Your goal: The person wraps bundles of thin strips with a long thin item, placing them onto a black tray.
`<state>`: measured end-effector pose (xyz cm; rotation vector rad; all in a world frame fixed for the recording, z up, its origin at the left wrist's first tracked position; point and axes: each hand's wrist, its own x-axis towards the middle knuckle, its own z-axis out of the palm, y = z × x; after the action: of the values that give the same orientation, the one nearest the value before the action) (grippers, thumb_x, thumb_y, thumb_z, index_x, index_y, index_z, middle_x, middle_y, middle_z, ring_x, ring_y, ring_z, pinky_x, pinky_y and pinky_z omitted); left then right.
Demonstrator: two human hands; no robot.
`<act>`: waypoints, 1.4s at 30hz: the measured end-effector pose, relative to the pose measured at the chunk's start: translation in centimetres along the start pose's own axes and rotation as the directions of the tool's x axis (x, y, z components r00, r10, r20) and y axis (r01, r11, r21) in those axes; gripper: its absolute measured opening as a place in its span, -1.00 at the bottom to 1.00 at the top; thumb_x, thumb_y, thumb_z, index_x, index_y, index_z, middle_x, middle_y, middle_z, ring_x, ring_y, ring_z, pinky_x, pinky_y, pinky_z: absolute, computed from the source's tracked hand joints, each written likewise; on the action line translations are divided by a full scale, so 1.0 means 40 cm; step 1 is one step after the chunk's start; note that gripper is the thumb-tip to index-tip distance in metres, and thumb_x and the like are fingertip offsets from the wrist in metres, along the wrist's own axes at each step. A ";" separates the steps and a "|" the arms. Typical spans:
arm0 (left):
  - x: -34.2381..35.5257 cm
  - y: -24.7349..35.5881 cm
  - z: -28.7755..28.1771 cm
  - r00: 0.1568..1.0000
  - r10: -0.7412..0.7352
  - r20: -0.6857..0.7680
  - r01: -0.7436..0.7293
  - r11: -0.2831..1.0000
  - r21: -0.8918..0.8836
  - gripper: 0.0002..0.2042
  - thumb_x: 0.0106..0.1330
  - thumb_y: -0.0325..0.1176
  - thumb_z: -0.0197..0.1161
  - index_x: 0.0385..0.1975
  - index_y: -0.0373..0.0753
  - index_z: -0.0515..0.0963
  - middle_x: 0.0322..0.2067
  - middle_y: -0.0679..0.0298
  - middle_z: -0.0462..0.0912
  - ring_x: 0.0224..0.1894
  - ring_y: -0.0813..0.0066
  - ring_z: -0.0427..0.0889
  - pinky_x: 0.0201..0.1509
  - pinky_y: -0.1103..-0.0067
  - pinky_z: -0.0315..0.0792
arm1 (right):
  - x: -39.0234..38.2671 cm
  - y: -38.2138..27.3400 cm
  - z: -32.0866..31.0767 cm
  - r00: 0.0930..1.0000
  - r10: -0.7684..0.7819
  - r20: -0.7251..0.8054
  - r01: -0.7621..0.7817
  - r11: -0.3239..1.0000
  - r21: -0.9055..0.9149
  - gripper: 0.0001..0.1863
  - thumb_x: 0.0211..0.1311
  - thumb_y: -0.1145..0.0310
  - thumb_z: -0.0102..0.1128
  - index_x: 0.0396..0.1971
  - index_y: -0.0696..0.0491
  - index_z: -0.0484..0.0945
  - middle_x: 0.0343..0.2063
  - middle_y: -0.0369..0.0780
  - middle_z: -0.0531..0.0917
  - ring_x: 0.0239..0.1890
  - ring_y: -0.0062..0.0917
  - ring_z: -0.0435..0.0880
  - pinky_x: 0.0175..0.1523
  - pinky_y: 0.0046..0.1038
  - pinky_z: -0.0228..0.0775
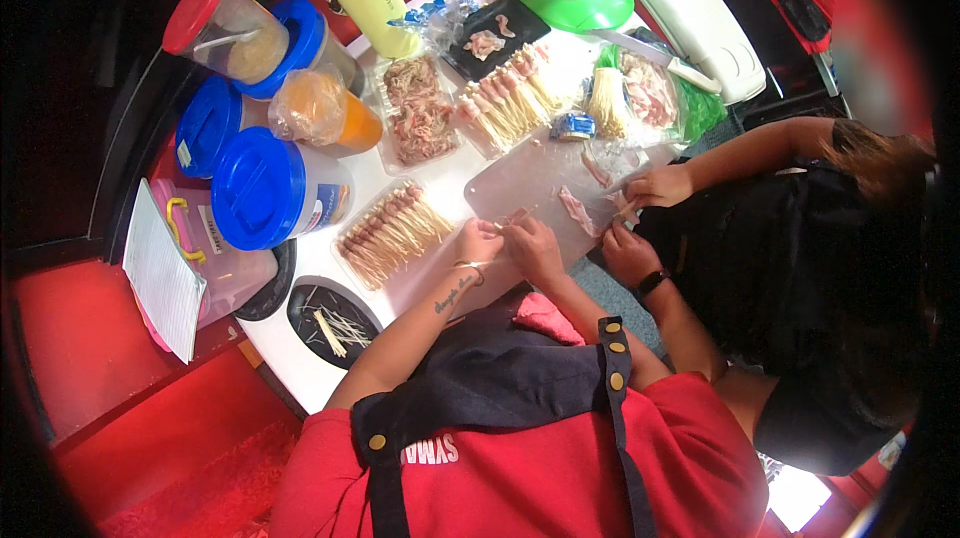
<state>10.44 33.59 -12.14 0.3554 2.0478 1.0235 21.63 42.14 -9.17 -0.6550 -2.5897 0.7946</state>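
Observation:
My left hand [481, 242] and my right hand [533, 247] meet over the near edge of a pale cutting board [508, 188]. The fingers of both are pinched around something small and pale, mostly hidden by them. Just left of my left hand lies a clear tray of meat-wrapped enoki skewers [398, 235], lined up in a row. On the board to the right are thin strips of raw meat [577, 212]. A co-worker's hands [640, 223] work close by on the right, over a piece of meat.
Behind the board stand a second tray of enoki rolls [510, 98], a tray of shredded meat [420, 110] and a knife [655, 56] beside loose enoki [607, 103]. Blue-lidded tubs [258, 188] crowd the left. A black dish with sticks [333, 323] sits near the table's left edge.

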 end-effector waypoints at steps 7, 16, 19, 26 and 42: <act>0.012 -0.029 -0.002 0.994 0.105 0.017 -0.104 0.993 -0.050 -0.71 -0.12 -0.39 0.30 -0.40 -0.31 0.41 -0.51 0.27 0.54 -0.45 0.53 0.54 -0.38 0.63 0.44 | -0.014 -0.009 -0.002 1.000 0.002 0.022 -0.001 0.997 -0.074 -0.73 -0.11 0.35 0.12 -0.29 -0.13 0.52 -0.34 -0.27 0.46 -0.28 -0.35 0.45 -0.23 -0.30 0.26; -0.032 0.038 -0.058 0.913 0.395 0.104 -0.387 0.918 -0.091 -0.84 0.02 -0.47 0.20 -0.37 -0.27 0.45 -0.45 0.32 0.54 -0.42 0.52 0.53 -0.27 0.63 0.42 | -0.014 0.004 0.016 0.993 0.077 -0.087 -0.080 0.996 -0.026 -0.84 -0.13 0.36 0.17 -0.43 -0.10 0.55 -0.39 -0.31 0.47 -0.25 -0.38 0.43 -0.22 -0.32 0.22; -0.038 0.054 -0.079 0.788 0.594 0.162 -0.616 0.757 0.218 -0.85 0.00 -0.44 0.21 -0.39 -0.20 0.50 -0.35 0.30 0.51 -0.34 0.40 0.52 -0.22 0.54 0.43 | -0.011 -0.003 0.008 0.991 0.065 -0.120 -0.069 0.997 -0.029 -0.84 -0.14 0.38 0.23 -0.45 0.00 0.55 -0.43 -0.23 0.49 -0.32 -0.30 0.45 -0.26 -0.29 0.24; -0.030 0.074 -0.070 0.639 0.722 0.263 -0.689 0.387 0.613 -0.89 -0.02 -0.33 0.24 -0.46 -0.08 0.55 -0.23 0.32 0.45 -0.21 0.34 0.45 -0.17 0.44 0.38 | -0.007 -0.014 0.002 0.972 0.214 -0.099 -0.213 0.977 0.012 -0.83 -0.09 0.33 0.19 -0.42 -0.02 0.49 -0.44 -0.24 0.47 -0.32 -0.34 0.45 -0.26 -0.31 0.23; 0.052 0.172 -0.082 0.656 0.512 0.554 -0.738 0.282 0.613 -0.86 -0.08 -0.21 0.31 -0.53 -0.04 0.58 -0.15 0.26 0.37 -0.06 0.28 0.34 -0.04 0.38 0.29 | -0.007 0.002 -0.021 0.993 -0.116 -0.011 0.104 0.925 -0.365 -0.79 -0.11 0.29 0.15 -0.38 -0.07 0.45 -0.43 -0.32 0.45 -0.32 -0.48 0.45 -0.20 -0.38 0.20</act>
<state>5.94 37.32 -6.81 1.8565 2.0090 0.2692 22.25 42.42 -8.62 -0.6081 -2.7395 0.2631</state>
